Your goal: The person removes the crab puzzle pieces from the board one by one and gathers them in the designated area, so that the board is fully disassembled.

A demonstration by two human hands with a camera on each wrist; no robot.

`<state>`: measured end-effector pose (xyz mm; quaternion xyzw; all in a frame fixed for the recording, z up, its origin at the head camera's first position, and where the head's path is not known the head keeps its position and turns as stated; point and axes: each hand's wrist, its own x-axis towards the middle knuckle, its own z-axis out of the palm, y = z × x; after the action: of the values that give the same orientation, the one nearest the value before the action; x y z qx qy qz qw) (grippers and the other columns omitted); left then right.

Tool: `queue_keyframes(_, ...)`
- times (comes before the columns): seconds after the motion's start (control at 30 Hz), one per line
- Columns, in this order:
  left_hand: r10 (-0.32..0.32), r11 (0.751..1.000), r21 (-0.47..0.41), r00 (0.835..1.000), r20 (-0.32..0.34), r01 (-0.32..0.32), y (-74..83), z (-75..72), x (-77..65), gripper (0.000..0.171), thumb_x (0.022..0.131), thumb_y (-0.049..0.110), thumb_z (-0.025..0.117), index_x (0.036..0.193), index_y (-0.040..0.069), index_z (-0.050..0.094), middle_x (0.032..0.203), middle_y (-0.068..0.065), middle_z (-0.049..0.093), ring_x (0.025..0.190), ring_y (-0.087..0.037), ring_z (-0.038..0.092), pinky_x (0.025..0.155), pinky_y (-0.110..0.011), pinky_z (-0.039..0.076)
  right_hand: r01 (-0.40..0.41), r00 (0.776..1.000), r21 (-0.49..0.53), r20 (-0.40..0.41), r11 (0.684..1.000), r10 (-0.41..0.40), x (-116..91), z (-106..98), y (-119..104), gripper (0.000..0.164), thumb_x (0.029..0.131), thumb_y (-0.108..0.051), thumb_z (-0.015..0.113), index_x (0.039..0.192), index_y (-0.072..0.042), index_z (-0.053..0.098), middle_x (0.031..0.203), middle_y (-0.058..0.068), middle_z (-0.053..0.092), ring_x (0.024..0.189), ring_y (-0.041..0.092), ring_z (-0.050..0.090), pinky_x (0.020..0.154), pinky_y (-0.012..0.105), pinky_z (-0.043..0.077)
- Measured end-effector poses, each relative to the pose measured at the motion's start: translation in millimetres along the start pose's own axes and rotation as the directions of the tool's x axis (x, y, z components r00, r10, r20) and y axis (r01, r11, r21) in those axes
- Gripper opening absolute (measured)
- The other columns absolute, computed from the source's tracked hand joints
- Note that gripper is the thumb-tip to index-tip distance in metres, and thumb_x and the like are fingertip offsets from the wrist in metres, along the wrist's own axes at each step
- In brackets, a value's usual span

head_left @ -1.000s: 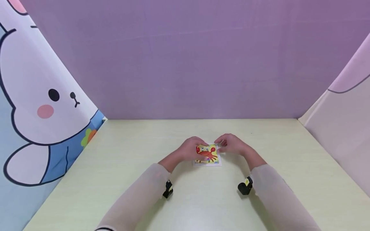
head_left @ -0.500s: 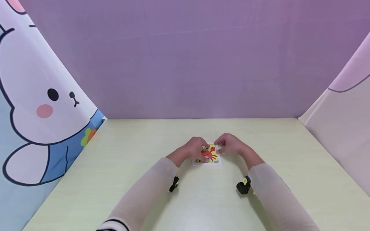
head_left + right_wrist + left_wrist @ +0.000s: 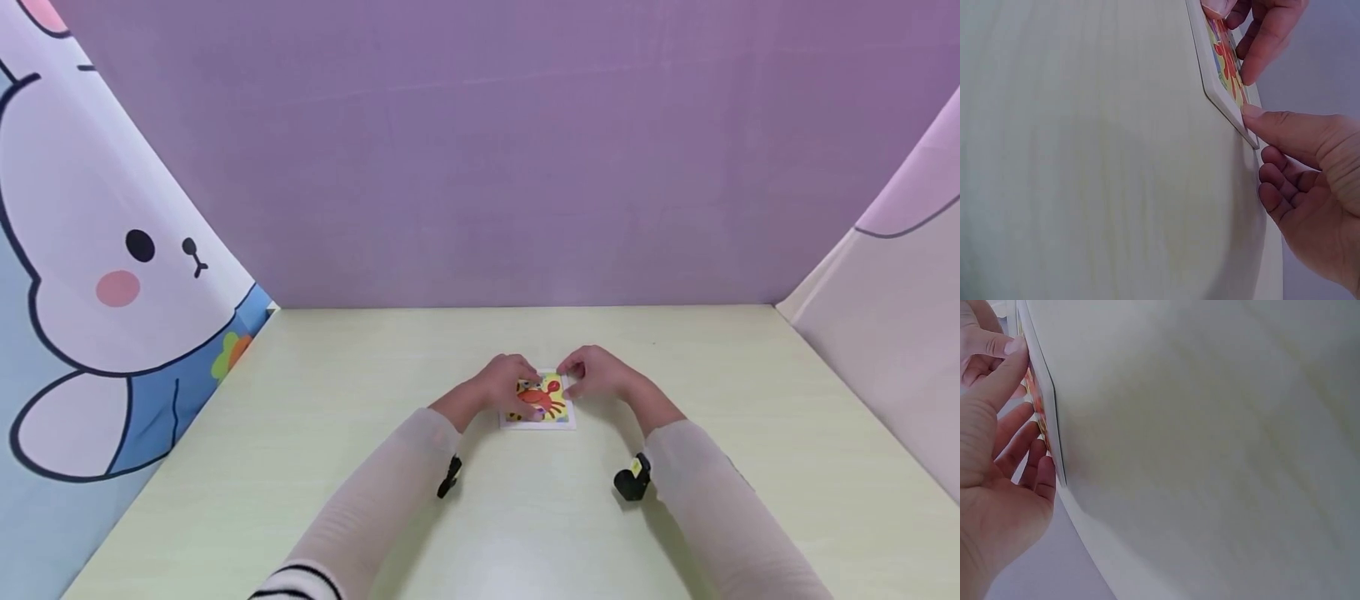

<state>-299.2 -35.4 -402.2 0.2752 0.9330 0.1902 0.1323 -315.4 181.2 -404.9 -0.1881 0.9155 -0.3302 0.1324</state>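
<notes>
A small square board [image 3: 553,400] with a red crab on yellow inside a white frame lies flat on the table, between the two hands. My left hand [image 3: 498,385] reaches over its left part and hides the crab's left claw. In the left wrist view the left thumb [image 3: 1016,345] and spread fingertips touch the picture's face. My right hand [image 3: 602,373] holds the frame's right edge, its thumb [image 3: 1252,112] resting on the rim in the right wrist view. The other right fingers curl just beyond the frame.
The pale wooden table [image 3: 360,367] runs back to a purple wall [image 3: 525,167]. A cartoon rabbit panel [image 3: 120,225] stands at left, a pale panel [image 3: 892,333] at right. Black wrist cameras [image 3: 632,478] hang below the sleeves.
My left hand has shifted right over the picture and now covers the crab's left claw, which showed earlier. The right hand and the board have stayed nearly where they were.
</notes>
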Motion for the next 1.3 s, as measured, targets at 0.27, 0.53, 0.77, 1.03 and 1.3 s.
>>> queue_keyframes(0.27,0.022,0.999,0.038,1.000,0.000,-0.022,0.4,0.2,0.3,0.060,0.081,0.041,0.080,0.131,0.013,0.064,0.135,-0.002,0.055,0.124,-0.021,0.046,0.107,-0.035,0.034,0.017,1.000,-0.027,-0.003,0.999,-0.017,1.0,0.4,-2.4,0.033,0.077,-0.004,0.081,0.109,0.002,0.071,0.097,0.008,0.064,0.090,0.023,0.053,0.085,0.039,0.046)
queue_keyframes(0.53,0.045,0.996,0.076,0.999,0.003,-0.045,-0.1,0.9,0.5,0.059,0.082,0.041,0.079,0.131,0.012,0.063,0.135,-0.002,0.055,0.123,-0.020,0.047,0.107,-0.034,0.033,-0.013,1.000,0.055,0.021,0.998,0.011,2.0,1.3,1.2,0.036,0.079,-0.001,0.078,0.112,0.005,0.066,0.097,0.010,0.061,0.091,0.024,0.052,0.085,0.037,0.045)
queue_keyframes(0.77,0.026,0.998,0.054,1.000,-0.008,-0.025,0.0,3.2,2.6,0.059,0.080,0.040,0.081,0.129,0.012,0.065,0.133,-0.001,0.056,0.120,-0.020,0.047,0.103,-0.032,0.035,-0.029,0.999,0.071,0.037,0.997,0.026,2.4,1.3,3.8,0.036,0.081,-0.001,0.076,0.114,0.004,0.062,0.099,0.010,0.057,0.093,0.025,0.049,0.085,0.038,0.044)
queue_keyframes(1.03,0.025,0.997,0.066,1.000,0.003,-0.025,2.3,1.3,0.2,0.060,0.080,0.040,0.080,0.131,0.012,0.063,0.133,-0.002,0.056,0.118,-0.019,0.047,0.101,-0.031,0.037,-0.047,0.998,0.063,0.039,0.997,0.045,3.1,2.0,3.0,0.038,0.081,-0.002,0.076,0.116,0.003,0.061,0.100,0.010,0.056,0.095,0.026,0.049,0.087,0.038,0.044)
queue_keyframes(1.3,0.028,0.996,0.082,1.000,0.009,-0.028,2.0,0.4,-2.0,0.061,0.081,0.040,0.079,0.133,0.012,0.062,0.134,-0.002,0.056,0.120,-0.020,0.047,0.103,-0.032,0.036,-0.042,0.999,0.034,-0.011,0.999,0.042,-0.3,2.9,-0.6,0.036,0.080,-0.005,0.080,0.113,0.001,0.068,0.097,0.008,0.061,0.090,0.023,0.052,0.082,0.036,0.046)
